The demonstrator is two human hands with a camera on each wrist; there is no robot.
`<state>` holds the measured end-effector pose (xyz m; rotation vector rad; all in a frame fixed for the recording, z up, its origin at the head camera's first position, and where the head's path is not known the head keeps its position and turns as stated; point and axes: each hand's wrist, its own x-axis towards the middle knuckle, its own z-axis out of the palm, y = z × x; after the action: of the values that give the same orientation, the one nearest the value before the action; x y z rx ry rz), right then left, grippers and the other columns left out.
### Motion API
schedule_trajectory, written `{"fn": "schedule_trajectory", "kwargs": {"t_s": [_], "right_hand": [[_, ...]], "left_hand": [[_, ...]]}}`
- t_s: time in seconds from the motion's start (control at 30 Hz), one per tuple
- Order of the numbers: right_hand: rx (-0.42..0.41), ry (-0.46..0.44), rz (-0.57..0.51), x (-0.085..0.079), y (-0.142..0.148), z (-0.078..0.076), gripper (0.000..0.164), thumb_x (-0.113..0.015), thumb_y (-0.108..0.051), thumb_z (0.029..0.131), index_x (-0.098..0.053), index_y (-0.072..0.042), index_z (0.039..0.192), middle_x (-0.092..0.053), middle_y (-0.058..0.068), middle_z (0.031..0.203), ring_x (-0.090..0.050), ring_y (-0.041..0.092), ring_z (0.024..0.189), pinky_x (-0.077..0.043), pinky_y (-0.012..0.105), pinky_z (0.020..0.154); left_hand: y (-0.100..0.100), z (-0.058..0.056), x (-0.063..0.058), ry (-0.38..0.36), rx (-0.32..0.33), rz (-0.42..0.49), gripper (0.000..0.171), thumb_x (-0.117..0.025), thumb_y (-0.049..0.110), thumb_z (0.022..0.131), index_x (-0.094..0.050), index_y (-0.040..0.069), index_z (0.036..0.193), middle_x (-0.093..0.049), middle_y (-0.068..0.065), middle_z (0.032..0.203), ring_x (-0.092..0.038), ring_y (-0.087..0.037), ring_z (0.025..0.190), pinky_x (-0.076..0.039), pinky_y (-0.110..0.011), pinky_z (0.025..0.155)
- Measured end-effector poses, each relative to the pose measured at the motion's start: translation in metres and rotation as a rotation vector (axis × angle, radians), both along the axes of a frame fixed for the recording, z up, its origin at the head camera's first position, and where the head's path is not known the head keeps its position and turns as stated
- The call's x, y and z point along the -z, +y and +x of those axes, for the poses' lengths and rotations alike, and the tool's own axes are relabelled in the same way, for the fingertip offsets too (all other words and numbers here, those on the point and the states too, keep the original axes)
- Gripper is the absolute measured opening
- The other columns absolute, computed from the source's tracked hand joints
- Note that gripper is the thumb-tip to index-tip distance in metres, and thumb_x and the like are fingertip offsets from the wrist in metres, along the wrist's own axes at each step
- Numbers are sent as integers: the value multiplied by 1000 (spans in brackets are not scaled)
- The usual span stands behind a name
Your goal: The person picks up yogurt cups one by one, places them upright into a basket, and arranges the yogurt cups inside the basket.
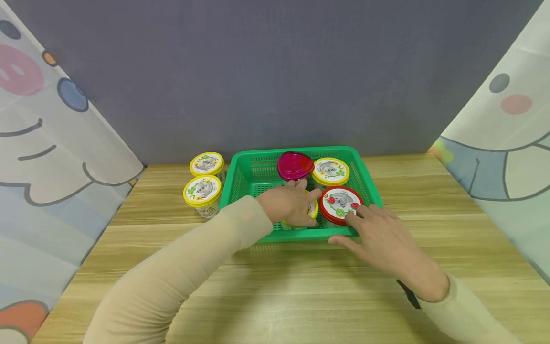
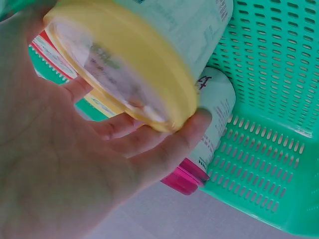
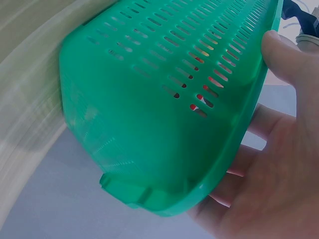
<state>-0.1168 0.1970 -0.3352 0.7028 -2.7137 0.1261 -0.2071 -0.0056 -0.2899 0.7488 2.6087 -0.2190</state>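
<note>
My left hand (image 1: 285,203) reaches down into a green plastic basket (image 1: 238,172) and grips a yellow-lidded tub (image 2: 132,59) from above, fingers spread round its lid. In the head view this hand covers much of that tub. At the basket's front right corner my right hand (image 1: 384,239) holds the rim, thumb on the outer side and fingers over the inner side, as the right wrist view shows. Just beside the right fingertips stands a red-lidded tub (image 1: 341,201) with strawberries on its lid. Behind them are a pink-lidded tub (image 1: 295,165) and another yellow-lidded tub (image 1: 330,171).
Two more yellow-lidded tubs, a rear one (image 1: 207,163) and a front one (image 1: 203,190), stand on the wooden table (image 1: 275,296) just left of the basket. A grey panel (image 1: 275,76) rises behind the table, with cartoon-printed sheets on both sides.
</note>
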Motion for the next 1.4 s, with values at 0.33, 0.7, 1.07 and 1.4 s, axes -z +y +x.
{"fn": "schedule_trajectory", "kwargs": {"t_s": [0.33,0.7,1.07,1.4], "right_hand": [[9,-12,8,0,0,0,49,-75,-60,84,-65,-12,88,-54,0,79,-55,22,75,-50,44,70],[1,-6,10,1,0,0,49,-76,-59,83,-66,-11,89,-57,2,81,-57,24,76,-51,45,70],[-8,6,6,2,0,-1,47,-75,-59,83,-63,-13,85,-55,0,78,-57,23,75,-50,43,68],[-2,2,5,2,-1,-1,48,-77,-58,83,-65,-11,88,-57,2,80,-58,24,77,-51,44,71]], "left_hand": [[2,1,-2,24,-12,-44,85,-56,73,90,-25,35,160,-20,-13,165,-34,-36,144,-44,-53,106],[-4,4,-13,3,-35,2,90,-53,77,88,-17,40,162,-23,-9,165,-29,-34,149,-40,-53,110],[-18,12,-24,142,62,95,92,-35,86,88,-13,39,163,-11,-9,169,-10,-36,155,-9,-56,122],[-32,19,-23,154,1,151,101,-31,89,85,6,36,162,8,-6,170,11,-34,155,14,-61,117]]}}
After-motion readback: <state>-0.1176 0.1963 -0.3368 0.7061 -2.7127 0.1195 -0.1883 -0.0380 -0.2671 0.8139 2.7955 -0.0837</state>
